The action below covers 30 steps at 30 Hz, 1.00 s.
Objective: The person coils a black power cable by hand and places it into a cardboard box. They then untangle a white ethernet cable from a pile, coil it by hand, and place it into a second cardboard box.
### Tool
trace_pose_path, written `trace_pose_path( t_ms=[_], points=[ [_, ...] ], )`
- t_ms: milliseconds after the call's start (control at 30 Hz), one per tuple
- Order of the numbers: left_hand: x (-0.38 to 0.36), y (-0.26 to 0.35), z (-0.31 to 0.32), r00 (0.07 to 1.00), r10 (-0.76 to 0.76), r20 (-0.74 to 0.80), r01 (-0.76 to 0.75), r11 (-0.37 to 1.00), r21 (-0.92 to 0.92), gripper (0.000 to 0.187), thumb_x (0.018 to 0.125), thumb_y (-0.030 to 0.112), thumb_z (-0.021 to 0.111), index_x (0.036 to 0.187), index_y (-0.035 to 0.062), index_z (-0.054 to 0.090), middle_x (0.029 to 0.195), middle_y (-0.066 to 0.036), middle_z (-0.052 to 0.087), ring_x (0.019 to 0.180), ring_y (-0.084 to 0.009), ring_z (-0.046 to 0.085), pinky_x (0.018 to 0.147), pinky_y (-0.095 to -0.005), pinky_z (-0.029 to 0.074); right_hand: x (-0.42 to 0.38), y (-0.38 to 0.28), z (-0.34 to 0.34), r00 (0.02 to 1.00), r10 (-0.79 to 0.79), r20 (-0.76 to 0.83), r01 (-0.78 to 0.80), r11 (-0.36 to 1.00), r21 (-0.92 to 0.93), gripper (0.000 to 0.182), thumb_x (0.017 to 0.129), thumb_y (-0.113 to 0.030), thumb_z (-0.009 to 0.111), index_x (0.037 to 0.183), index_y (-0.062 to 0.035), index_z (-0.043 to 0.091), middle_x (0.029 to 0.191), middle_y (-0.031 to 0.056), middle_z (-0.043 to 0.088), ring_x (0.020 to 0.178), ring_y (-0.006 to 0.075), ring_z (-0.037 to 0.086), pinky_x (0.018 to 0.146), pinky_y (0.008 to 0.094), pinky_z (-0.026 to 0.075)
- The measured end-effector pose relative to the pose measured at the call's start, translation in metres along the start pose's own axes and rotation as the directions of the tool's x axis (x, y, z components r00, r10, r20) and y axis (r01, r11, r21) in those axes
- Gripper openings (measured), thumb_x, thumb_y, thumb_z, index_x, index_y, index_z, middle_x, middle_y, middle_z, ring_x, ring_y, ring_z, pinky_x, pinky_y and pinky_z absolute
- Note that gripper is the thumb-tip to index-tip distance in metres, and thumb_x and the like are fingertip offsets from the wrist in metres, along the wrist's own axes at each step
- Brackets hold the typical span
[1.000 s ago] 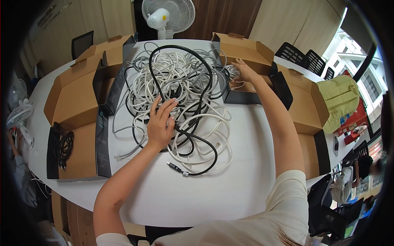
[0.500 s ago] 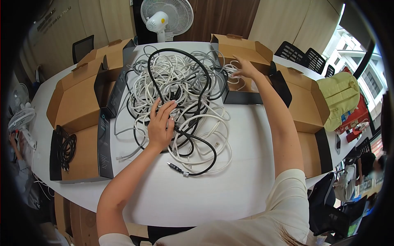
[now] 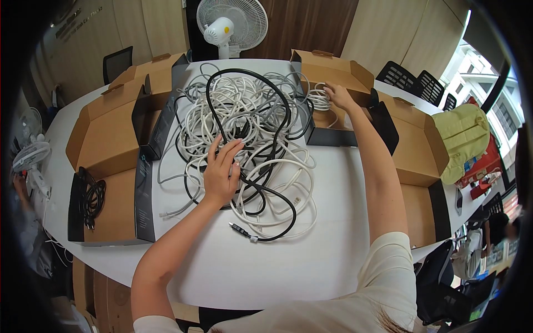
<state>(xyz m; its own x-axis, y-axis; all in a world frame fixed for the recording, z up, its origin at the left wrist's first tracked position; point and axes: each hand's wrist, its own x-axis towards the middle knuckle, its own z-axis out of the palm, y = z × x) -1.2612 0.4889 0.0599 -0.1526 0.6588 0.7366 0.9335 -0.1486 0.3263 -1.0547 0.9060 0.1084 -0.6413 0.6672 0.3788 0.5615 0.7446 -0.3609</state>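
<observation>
A big tangle of white and grey cables [image 3: 233, 100] lies on the white table [image 3: 261, 272], with a thick black cable [image 3: 287, 108] looped over it. On the lower left part of the tangle rests my left hand [image 3: 222, 175], its fingers spread. My right hand [image 3: 340, 97] reaches into the back right box [image 3: 333, 137], its fingertips touching a coiled white cable [image 3: 318, 100] inside. Whether those fingers grip the coil is hard to make out. The black cable's plug end [image 3: 240, 229] lies on the table near the front of the pile.
An open box [image 3: 119, 205] at the left holds a coiled black cable [image 3: 91, 197]. Another open box [image 3: 416, 200] stands at the right, beside a yellow-green bag [image 3: 461, 139]. A white fan [image 3: 219, 32] stands behind the table. Part of another person shows at the far left.
My right hand has come down slightly onto the coil in the box, its fingers now closer together. My left hand stays on the pile. The whole view has shifted a little.
</observation>
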Motion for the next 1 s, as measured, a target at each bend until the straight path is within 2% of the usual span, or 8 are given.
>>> trace_pose_path(
  t_ms=[233, 333, 433, 600, 733, 800, 900, 1000],
  points=[
    [0.000, -0.002, 0.001, 1.000, 0.006, -0.005, -0.006, 1.000, 0.000, 0.040, 0.081, 0.011, 0.042, 0.120, 0.0103, 0.054, 0.127, -0.003, 0.051, 0.127, -0.0344, 0.034, 0.100, -0.0409, 0.035, 0.005, -0.002, 0.005, 0.989, 0.029, -0.146, -0.034, 0.999, -0.032, 0.052, 0.090, -0.037, 0.050, 0.125, 0.0023, 0.048, 0.113, 0.0242, 0.058, 0.100, 0.0362, 0.059, 0.088, 0.0372, 0.045],
    [0.000, 0.000, 0.000, 1.000, -0.005, -0.004, 0.005, 1.000, -0.021, 0.040, 0.082, 0.011, 0.043, 0.120, 0.0103, 0.054, 0.127, -0.003, 0.051, 0.127, -0.0344, 0.034, 0.100, -0.0409, 0.035, 0.004, -0.009, -0.001, 0.989, 0.059, -0.138, -0.051, 0.997, 0.062, 0.055, 0.090, -0.039, 0.050, 0.123, 0.0056, 0.048, 0.119, 0.0266, 0.054, 0.112, 0.0372, 0.052, 0.096, 0.0382, 0.040],
    [0.000, -0.002, 0.001, 1.000, 0.017, -0.011, -0.017, 1.000, -0.004, 0.040, 0.082, 0.011, 0.043, 0.120, 0.0105, 0.054, 0.128, -0.004, 0.050, 0.127, -0.0345, 0.034, 0.101, -0.0406, 0.035, 0.005, -0.022, -0.012, 0.939, -0.098, -0.330, 0.085, 0.995, -0.053, 0.054, 0.092, -0.041, 0.046, 0.121, 0.0044, 0.051, 0.117, 0.0250, 0.056, 0.111, 0.0369, 0.052, 0.095, 0.0380, 0.039],
    [-0.001, 0.000, 0.003, 0.999, 0.016, -0.049, -0.018, 0.999, -0.030, 0.038, 0.084, 0.012, 0.043, 0.119, 0.0104, 0.056, 0.134, -0.007, 0.044, 0.128, -0.0338, 0.034, 0.103, -0.0402, 0.032, -0.029, -0.131, -0.066, 0.923, 0.100, -0.371, 0.025, 0.947, 0.320, 0.059, 0.095, -0.050, 0.033, 0.117, -0.0009, 0.057, 0.110, 0.0175, 0.062, 0.108, 0.0275, 0.056, 0.096, 0.0352, 0.037],
    [-0.003, -0.003, 0.006, 0.996, 0.053, -0.074, -0.057, 0.997, -0.050, 0.039, 0.084, 0.013, 0.044, 0.122, 0.0112, 0.055, 0.138, -0.012, 0.038, 0.127, -0.0333, 0.035, 0.104, -0.0396, 0.030, -0.059, -0.212, -0.088, 0.957, -0.195, -0.213, 0.274, 0.845, 0.459, 0.059, 0.096, -0.050, 0.029, 0.114, -0.0033, 0.060, 0.105, 0.0110, 0.065, 0.109, 0.0215, 0.055, 0.102, 0.0329, 0.031],
    [-0.003, -0.001, 0.005, 0.995, 0.049, -0.091, -0.059, 0.992, -0.115, 0.040, 0.085, 0.013, 0.044, 0.123, 0.0115, 0.054, 0.138, -0.012, 0.038, 0.127, -0.0336, 0.034, 0.105, -0.0395, 0.029, -0.077, -0.249, -0.090, 0.867, -0.437, -0.241, 0.498, 0.763, 0.411, 0.048, 0.096, -0.041, 0.037, 0.113, -0.0031, 0.060, 0.101, 0.0087, 0.066, 0.103, 0.0179, 0.059, 0.097, 0.0297, 0.037],
    [0.002, 0.010, -0.011, 0.994, 0.093, -0.048, -0.101, 0.976, -0.192, 0.042, 0.084, 0.003, 0.048, 0.125, 0.0113, 0.052, 0.137, -0.011, 0.039, 0.122, -0.0311, 0.043, 0.097, -0.0373, 0.039, -0.111, -0.291, -0.094, 0.916, -0.383, -0.123, 0.401, 0.849, 0.345, 0.033, 0.095, -0.028, 0.046, 0.110, -0.0020, 0.060, 0.094, 0.0075, 0.067, 0.093, 0.0141, 0.062, 0.086, 0.0254, 0.044],
    [0.000, 0.026, -0.039, 0.984, 0.163, -0.066, -0.176, 0.937, -0.303, 0.040, 0.080, -0.007, 0.051, 0.116, 0.0088, 0.057, 0.127, -0.010, 0.049, 0.107, -0.0259, 0.053, 0.081, -0.0314, 0.048, -0.137, -0.303, -0.106, 0.928, -0.301, -0.220, 0.364, 0.856, 0.366, 0.030, 0.090, -0.029, 0.054, 0.108, -0.0052, 0.063, 0.080, 0.0068, 0.068, 0.075, 0.0129, 0.064, 0.065, 0.0276, 0.047]
  ],
)
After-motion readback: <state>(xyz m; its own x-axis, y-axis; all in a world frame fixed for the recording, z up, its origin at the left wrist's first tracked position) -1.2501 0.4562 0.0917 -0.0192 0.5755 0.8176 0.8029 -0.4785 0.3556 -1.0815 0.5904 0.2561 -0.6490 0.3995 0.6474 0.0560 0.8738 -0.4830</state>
